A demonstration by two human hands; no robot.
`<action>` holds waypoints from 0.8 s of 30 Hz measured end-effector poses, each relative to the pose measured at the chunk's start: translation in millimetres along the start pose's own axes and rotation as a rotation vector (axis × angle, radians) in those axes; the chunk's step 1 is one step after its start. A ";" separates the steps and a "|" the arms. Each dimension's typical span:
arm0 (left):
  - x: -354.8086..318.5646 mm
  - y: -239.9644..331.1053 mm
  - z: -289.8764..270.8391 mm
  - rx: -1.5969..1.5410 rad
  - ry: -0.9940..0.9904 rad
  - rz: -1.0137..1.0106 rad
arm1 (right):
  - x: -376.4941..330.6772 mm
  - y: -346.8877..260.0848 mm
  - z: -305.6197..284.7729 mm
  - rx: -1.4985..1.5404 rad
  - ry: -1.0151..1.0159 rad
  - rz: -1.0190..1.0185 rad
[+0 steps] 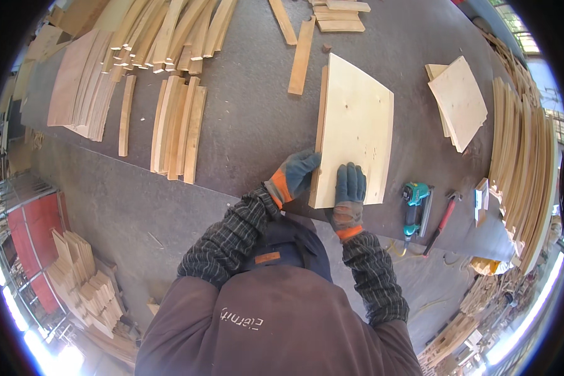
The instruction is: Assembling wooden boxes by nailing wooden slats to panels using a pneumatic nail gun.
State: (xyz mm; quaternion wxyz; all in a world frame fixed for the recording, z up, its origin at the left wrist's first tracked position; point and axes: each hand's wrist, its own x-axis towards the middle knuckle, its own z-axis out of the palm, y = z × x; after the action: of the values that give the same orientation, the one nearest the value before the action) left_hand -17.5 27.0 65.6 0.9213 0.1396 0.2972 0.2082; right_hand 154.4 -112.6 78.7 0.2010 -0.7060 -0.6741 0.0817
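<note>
A pale plywood panel (356,125) lies on the dark table, its near end at the table's front edge. Along its left side a narrow wooden strip (321,125) shows under the panel's edge. My left hand (297,175), in a blue and orange work glove, is closed against that side near the front corner, its fingertips partly hidden at the edge. Gloved the same way, my right hand (349,194) rests flat on the panel's near end with its fingers stretched forward. To its right lie a teal nail gun (417,203) and a red-handled hammer (443,222).
Wooden strips (178,128) and stacked boards (84,88) occupy the table's left. Two plywood pieces (460,103) lie at right, near a row of long strips (520,163). Loose slats (302,56) sit at the far side. Cut wood (88,279) is piled at lower left.
</note>
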 end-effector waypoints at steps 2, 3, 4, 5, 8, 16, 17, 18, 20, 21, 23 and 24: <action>1.6 -3.2 -1.1 -0.021 -0.008 0.019 | -0.4 -0.4 1.1 0.003 0.001 -0.004; 2.1 -4.7 -1.8 -0.041 -0.015 0.040 | -0.4 -0.9 1.6 -0.004 0.004 -0.003; 1.9 -4.9 -1.2 -0.041 -0.015 0.037 | -0.2 -1.1 1.5 -0.010 0.007 -0.003; 1.4 -5.1 -0.9 -0.038 -0.012 0.041 | -0.1 -1.2 0.8 -0.010 0.006 0.000; 0.6 -5.7 -1.4 -0.021 0.011 0.026 | -0.4 -1.9 -0.8 -0.002 0.000 -0.001; 5.9 -8.3 -9.7 0.020 -0.014 0.015 | -0.1 3.0 4.1 -0.036 0.015 -0.021; 7.3 -9.2 -9.8 0.011 -0.028 0.025 | 0.8 2.7 3.3 -0.030 0.017 -0.020; 8.1 -9.9 -10.3 0.001 -0.042 0.036 | 0.6 2.1 3.4 -0.028 0.013 -0.018; 9.0 -11.2 -13.3 0.014 -0.031 0.025 | -0.1 0.2 3.8 -0.014 0.043 -0.007; 8.7 -12.1 -14.7 0.027 -0.024 0.017 | 0.0 -0.1 3.0 -0.012 0.040 -0.004; 7.1 -11.4 -13.2 0.015 -0.027 0.017 | -0.1 0.3 1.1 0.021 0.023 -0.003; 6.6 -11.2 -12.0 0.003 -0.032 0.021 | -0.8 1.5 1.2 0.022 0.021 0.002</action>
State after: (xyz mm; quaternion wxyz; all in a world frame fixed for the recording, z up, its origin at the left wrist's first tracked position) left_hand -16.5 21.9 48.7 0.9234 0.1475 0.2813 0.2154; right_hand 155.2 -113.2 76.9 0.2158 -0.7053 -0.6702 0.0819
